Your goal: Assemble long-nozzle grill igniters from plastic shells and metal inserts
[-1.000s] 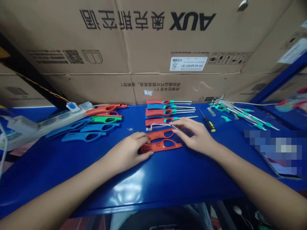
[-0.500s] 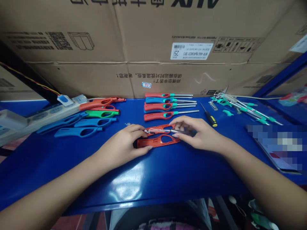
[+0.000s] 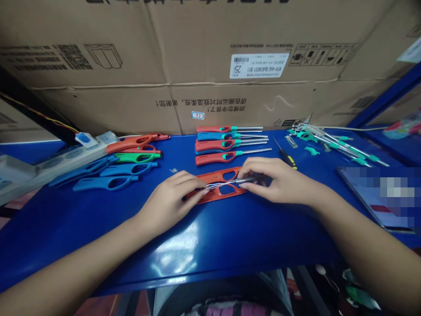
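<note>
Right hand (image 3: 274, 181), grip closed, pinches a metal tube (image 3: 242, 180); left hand (image 3: 169, 198) curls over orange shells (image 3: 214, 177), hold unclear.

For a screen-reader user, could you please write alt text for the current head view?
A person's right hand holds a metal tube with a white wire over two orange shells on a blue table, the left hand at the wire's end. Behind them lie red and blue lighters, with a screwdriver to the right.
</note>
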`<action>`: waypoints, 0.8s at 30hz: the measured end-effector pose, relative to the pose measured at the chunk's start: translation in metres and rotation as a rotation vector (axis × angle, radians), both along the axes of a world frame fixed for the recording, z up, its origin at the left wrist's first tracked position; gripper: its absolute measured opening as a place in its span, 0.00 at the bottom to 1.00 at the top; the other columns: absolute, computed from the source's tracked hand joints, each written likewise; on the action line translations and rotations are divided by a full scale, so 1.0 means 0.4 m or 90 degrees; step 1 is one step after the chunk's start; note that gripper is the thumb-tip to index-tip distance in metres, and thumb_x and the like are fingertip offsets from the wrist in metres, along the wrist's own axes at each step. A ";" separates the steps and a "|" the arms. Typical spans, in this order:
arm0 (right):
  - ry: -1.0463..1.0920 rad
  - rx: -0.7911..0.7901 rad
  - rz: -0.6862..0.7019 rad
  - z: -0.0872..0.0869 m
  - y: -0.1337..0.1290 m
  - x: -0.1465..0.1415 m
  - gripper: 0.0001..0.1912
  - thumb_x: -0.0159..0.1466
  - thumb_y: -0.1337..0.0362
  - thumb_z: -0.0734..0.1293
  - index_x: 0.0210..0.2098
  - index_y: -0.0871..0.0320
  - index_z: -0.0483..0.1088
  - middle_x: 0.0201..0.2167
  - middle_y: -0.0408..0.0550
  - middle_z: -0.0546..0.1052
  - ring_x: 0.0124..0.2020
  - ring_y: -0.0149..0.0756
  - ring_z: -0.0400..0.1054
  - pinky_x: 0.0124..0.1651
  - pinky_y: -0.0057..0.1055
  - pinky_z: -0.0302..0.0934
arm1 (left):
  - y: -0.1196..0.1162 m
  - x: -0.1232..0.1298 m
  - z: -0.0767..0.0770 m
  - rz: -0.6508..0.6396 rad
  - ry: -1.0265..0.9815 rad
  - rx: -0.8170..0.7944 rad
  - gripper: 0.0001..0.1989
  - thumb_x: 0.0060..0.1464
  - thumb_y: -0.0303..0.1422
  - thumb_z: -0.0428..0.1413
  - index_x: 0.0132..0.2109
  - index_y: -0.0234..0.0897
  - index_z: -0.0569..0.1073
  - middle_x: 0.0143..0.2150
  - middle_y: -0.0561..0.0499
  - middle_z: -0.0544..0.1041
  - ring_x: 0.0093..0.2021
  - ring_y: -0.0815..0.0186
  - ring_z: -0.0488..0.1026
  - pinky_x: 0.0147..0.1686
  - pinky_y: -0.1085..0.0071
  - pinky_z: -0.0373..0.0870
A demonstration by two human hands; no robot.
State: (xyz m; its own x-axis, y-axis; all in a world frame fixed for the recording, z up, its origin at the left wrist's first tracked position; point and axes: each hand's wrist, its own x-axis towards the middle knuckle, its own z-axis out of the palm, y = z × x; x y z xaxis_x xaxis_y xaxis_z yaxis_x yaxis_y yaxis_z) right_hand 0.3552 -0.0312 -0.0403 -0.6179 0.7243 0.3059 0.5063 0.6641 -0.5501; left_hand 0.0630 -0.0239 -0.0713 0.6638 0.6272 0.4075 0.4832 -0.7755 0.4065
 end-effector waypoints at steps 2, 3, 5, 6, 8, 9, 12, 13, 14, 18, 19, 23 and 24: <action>-0.006 -0.010 0.002 0.006 0.001 0.006 0.05 0.67 0.64 0.67 0.42 0.57 0.73 0.37 0.46 0.78 0.34 0.32 0.69 0.33 0.27 0.63 | -0.004 0.003 -0.007 0.015 -0.001 -0.017 0.07 0.66 0.33 0.56 0.45 0.37 0.77 0.41 0.48 0.81 0.42 0.63 0.75 0.44 0.66 0.71; -0.011 -0.016 0.006 0.010 0.001 0.010 0.05 0.67 0.64 0.66 0.42 0.57 0.74 0.36 0.46 0.77 0.34 0.32 0.69 0.33 0.27 0.63 | -0.005 0.005 -0.010 0.021 -0.001 -0.028 0.07 0.66 0.33 0.56 0.45 0.36 0.77 0.41 0.48 0.81 0.42 0.63 0.76 0.44 0.67 0.71; -0.030 -0.034 0.026 0.016 0.001 0.018 0.06 0.68 0.64 0.66 0.42 0.57 0.74 0.37 0.47 0.78 0.35 0.32 0.70 0.35 0.28 0.64 | -0.007 0.008 -0.013 0.021 -0.007 -0.044 0.07 0.66 0.33 0.56 0.45 0.36 0.77 0.41 0.48 0.81 0.42 0.63 0.76 0.43 0.67 0.72; -0.043 -0.045 0.037 0.017 0.001 0.021 0.07 0.68 0.64 0.65 0.43 0.57 0.74 0.38 0.48 0.78 0.36 0.33 0.70 0.37 0.29 0.65 | -0.006 0.010 -0.014 0.019 -0.013 -0.047 0.06 0.66 0.32 0.56 0.45 0.36 0.77 0.41 0.48 0.81 0.42 0.63 0.77 0.43 0.67 0.73; -0.072 -0.064 0.055 0.017 0.003 0.027 0.08 0.69 0.65 0.65 0.43 0.57 0.75 0.40 0.48 0.78 0.38 0.34 0.72 0.41 0.31 0.66 | -0.005 0.012 -0.014 0.015 -0.030 -0.047 0.06 0.65 0.31 0.56 0.45 0.36 0.77 0.42 0.47 0.81 0.43 0.63 0.77 0.44 0.67 0.74; -0.085 -0.073 0.060 0.014 0.004 0.029 0.08 0.69 0.65 0.65 0.43 0.57 0.75 0.40 0.48 0.79 0.39 0.35 0.72 0.42 0.32 0.66 | -0.005 0.012 -0.014 0.015 -0.040 -0.045 0.06 0.65 0.31 0.56 0.45 0.36 0.77 0.42 0.47 0.81 0.43 0.63 0.77 0.44 0.67 0.74; -0.114 -0.081 0.054 0.003 0.010 0.030 0.07 0.68 0.66 0.65 0.43 0.56 0.76 0.40 0.48 0.79 0.39 0.35 0.72 0.42 0.32 0.66 | -0.005 0.012 -0.015 0.015 -0.065 -0.037 0.07 0.65 0.31 0.57 0.47 0.37 0.78 0.43 0.47 0.81 0.43 0.63 0.78 0.45 0.68 0.75; -0.117 -0.073 0.047 0.000 0.011 0.029 0.07 0.68 0.66 0.65 0.43 0.56 0.76 0.40 0.47 0.79 0.39 0.35 0.72 0.42 0.32 0.66 | -0.006 0.012 -0.015 0.014 -0.072 -0.033 0.08 0.65 0.30 0.57 0.48 0.37 0.79 0.43 0.46 0.81 0.43 0.63 0.78 0.45 0.68 0.75; -0.117 -0.063 0.039 -0.003 0.013 0.029 0.07 0.68 0.66 0.65 0.42 0.57 0.76 0.39 0.47 0.78 0.38 0.35 0.72 0.41 0.32 0.65 | -0.008 0.013 -0.016 0.016 -0.078 -0.030 0.08 0.65 0.30 0.57 0.48 0.37 0.79 0.43 0.46 0.81 0.44 0.64 0.78 0.45 0.68 0.75; -0.086 -0.020 0.012 -0.001 0.014 0.029 0.06 0.68 0.63 0.66 0.40 0.57 0.75 0.37 0.47 0.78 0.35 0.34 0.71 0.38 0.31 0.64 | -0.014 0.014 -0.013 0.036 -0.108 -0.021 0.09 0.64 0.30 0.56 0.49 0.38 0.79 0.44 0.46 0.81 0.44 0.64 0.78 0.46 0.68 0.76; -0.080 -0.007 0.002 0.001 0.013 0.029 0.06 0.68 0.63 0.66 0.40 0.57 0.75 0.36 0.47 0.78 0.35 0.34 0.71 0.38 0.31 0.64 | -0.015 0.014 -0.011 0.044 -0.117 -0.017 0.09 0.65 0.29 0.56 0.49 0.38 0.79 0.44 0.46 0.81 0.44 0.64 0.78 0.47 0.68 0.76; -0.072 0.052 -0.037 0.006 0.012 0.029 0.05 0.67 0.63 0.67 0.39 0.56 0.74 0.35 0.47 0.78 0.35 0.34 0.71 0.38 0.31 0.65 | -0.017 0.015 -0.004 0.071 -0.150 0.003 0.10 0.64 0.28 0.55 0.48 0.39 0.80 0.45 0.47 0.81 0.43 0.65 0.78 0.46 0.68 0.75; -0.069 0.062 -0.040 0.006 0.012 0.028 0.05 0.67 0.63 0.67 0.39 0.56 0.74 0.35 0.47 0.78 0.35 0.34 0.71 0.38 0.31 0.65 | -0.016 0.016 -0.003 0.070 -0.156 0.004 0.10 0.64 0.28 0.56 0.48 0.38 0.80 0.44 0.47 0.81 0.43 0.65 0.78 0.46 0.68 0.75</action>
State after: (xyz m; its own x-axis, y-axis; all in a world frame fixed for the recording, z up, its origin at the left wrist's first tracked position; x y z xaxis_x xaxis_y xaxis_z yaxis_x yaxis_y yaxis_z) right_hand 0.3664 -0.0264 -0.0378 -0.6055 0.7329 0.3104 0.6012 0.6767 -0.4250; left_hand 0.0694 -0.0305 -0.0726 0.4723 0.6875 0.5516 0.4527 -0.7262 0.5175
